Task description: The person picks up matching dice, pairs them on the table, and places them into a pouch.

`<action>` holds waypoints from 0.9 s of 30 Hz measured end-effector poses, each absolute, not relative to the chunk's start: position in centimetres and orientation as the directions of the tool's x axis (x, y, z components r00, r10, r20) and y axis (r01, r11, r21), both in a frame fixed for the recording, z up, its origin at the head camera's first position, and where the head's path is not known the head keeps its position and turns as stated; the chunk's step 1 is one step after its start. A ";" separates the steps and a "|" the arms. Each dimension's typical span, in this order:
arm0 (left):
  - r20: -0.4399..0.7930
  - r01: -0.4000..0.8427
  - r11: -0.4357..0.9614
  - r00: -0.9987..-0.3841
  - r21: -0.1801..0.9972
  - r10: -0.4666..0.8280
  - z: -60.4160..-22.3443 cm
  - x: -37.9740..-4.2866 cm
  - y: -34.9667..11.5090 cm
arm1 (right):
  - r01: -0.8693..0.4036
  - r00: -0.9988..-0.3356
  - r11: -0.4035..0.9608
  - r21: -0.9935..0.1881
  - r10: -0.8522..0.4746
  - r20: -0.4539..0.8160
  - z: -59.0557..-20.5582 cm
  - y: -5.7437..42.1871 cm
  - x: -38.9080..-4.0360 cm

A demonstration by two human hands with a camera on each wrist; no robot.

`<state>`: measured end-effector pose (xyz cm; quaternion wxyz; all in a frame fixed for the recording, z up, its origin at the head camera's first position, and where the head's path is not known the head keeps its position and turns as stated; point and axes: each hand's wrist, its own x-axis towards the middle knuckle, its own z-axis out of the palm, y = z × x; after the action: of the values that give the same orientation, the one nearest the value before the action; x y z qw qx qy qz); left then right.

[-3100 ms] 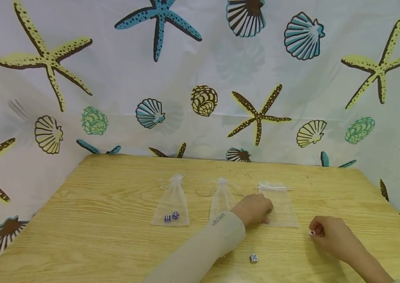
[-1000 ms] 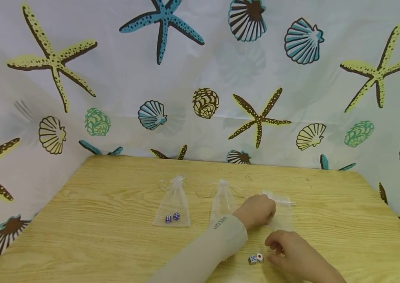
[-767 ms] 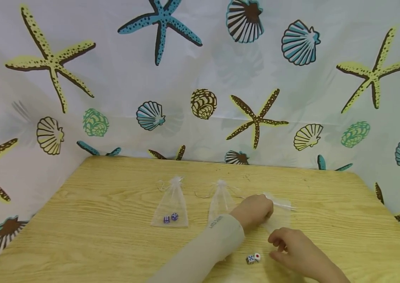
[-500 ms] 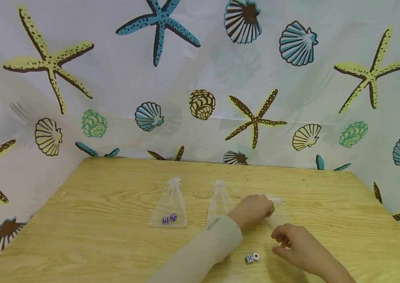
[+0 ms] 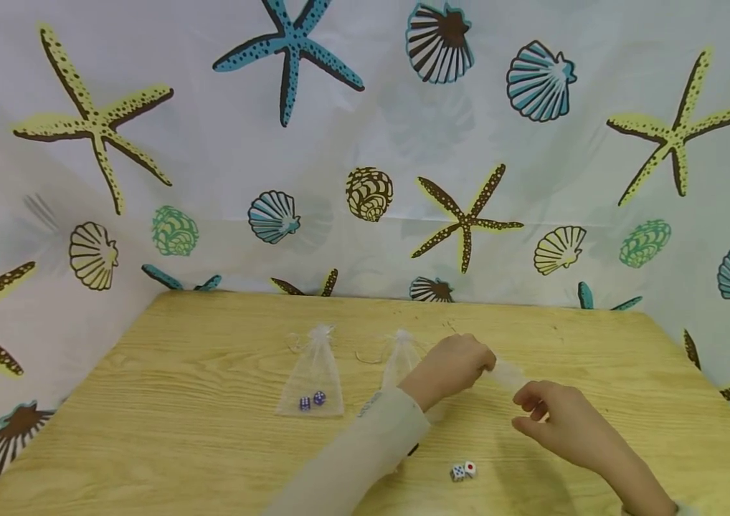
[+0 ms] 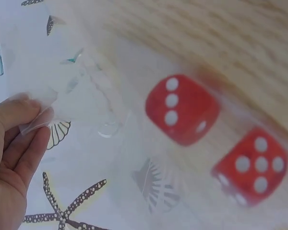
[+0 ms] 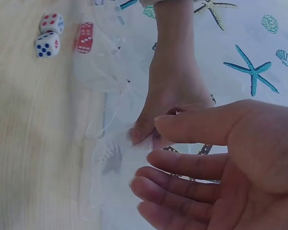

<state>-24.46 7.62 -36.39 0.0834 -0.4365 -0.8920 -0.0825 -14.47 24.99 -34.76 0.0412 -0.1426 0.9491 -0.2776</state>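
Note:
My left hand [image 5: 452, 369] pinches the edge of a small sheer white drawstring bag [image 5: 505, 375], lifted off the table. In the left wrist view its thumb and fingers grip the thin fabric. My right hand [image 5: 561, 419] is just to the right of the bag, its fingers loosely bent and thumb apart, holding nothing; whether the fingertips touch the fabric I cannot tell. Two white dice [image 5: 463, 471] lie side by side in front of the hands. A second sheer bag [image 5: 399, 364], partly behind my left arm, contains two red dice [image 6: 182, 109], clear in the left wrist view.
On the left of the wooden table [image 5: 197, 373], a third sheer bag [image 5: 320, 365] lies drawn closed with two purple dice [image 5: 312, 401] inside. A white curtain [image 5: 339, 143] printed with starfish and shells hangs around the table's back and sides.
The right hand has set its white die beside the other one and moved over to the bag. The left hand has raised the bag from the table; the right hand has risen slightly too.

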 end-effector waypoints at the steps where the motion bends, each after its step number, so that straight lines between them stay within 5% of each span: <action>1: 0.230 0.789 0.610 -0.609 0.074 0.759 -36.3 -24.4 7.4 | -0.251 -0.956 0.806 -0.536 -0.293 0.006 -34.7 25.0 -14.5; 17: 0.392 0.751 0.639 -0.645 0.166 0.656 -33.5 -23.1 2.7 | -0.249 -0.952 0.800 -0.545 -0.304 -0.011 -33.9 24.1 -15.5; 27: 0.571 0.754 0.644 -0.589 0.132 0.572 -32.4 -20.8 -2.0 | -0.271 -0.936 0.771 -0.576 -0.350 -0.027 -34.1 22.9 -16.9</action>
<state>-20.80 -2.01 -32.39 0.2473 -0.3800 -0.8722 -0.1835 -16.86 22.95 -34.09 0.0666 -0.1653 0.9387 -0.2950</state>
